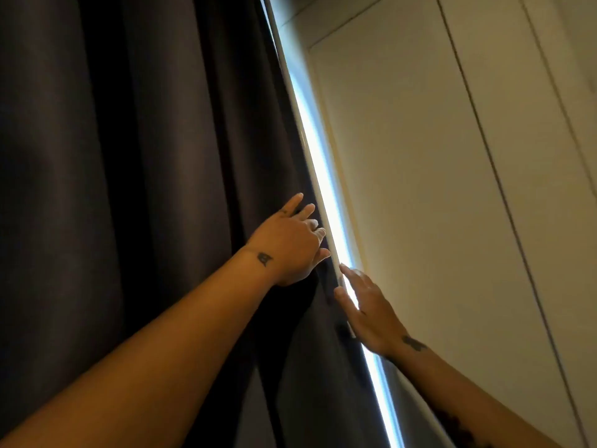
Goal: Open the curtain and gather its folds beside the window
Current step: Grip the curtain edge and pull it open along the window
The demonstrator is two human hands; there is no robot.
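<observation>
A dark grey curtain [135,176] hangs in deep folds over the left half of the view. Along its right edge runs a thin bright strip of window light [318,163]. My left hand [290,244] lies against the curtain's edge with its fingers spread; the fingertips curl toward the hem, and whether they pinch the cloth is not clear. My right hand [368,310] is just below, fingers extended and apart, its tips at the lit edge of the curtain. Both forearms reach in from the bottom.
A pale wall with cupboard-like panels [452,189] stands immediately right of the light strip, marked by dark vertical seams [504,195]. More curtain folds hang below my hands [323,383].
</observation>
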